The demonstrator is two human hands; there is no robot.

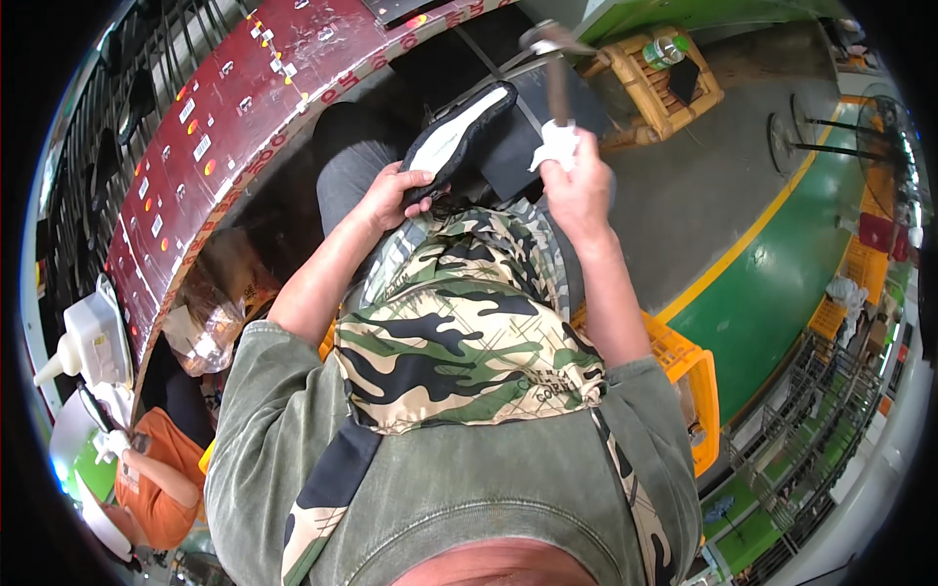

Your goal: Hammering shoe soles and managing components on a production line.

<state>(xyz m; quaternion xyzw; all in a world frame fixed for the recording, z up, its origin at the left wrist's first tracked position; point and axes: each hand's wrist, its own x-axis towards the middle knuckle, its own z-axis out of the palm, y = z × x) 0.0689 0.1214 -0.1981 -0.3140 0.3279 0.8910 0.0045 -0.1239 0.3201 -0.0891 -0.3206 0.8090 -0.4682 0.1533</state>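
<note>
Left hand (395, 195) is pinching shoe (454, 134) | right hand (580, 192) is clenching hammer (558, 93) | any misaimed swing is risking a bruised left thumb (417, 179)

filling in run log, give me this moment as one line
left hand: holding black-and-white shoe; right hand: gripping hammer; at grip: white cloth; nearby: bamboo stool

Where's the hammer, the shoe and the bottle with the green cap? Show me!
Hammer (559, 93): head view, on its handle.
Shoe (455, 135): head view, on its white surface.
Green-capped bottle (662, 53): head view, on its side.
</note>
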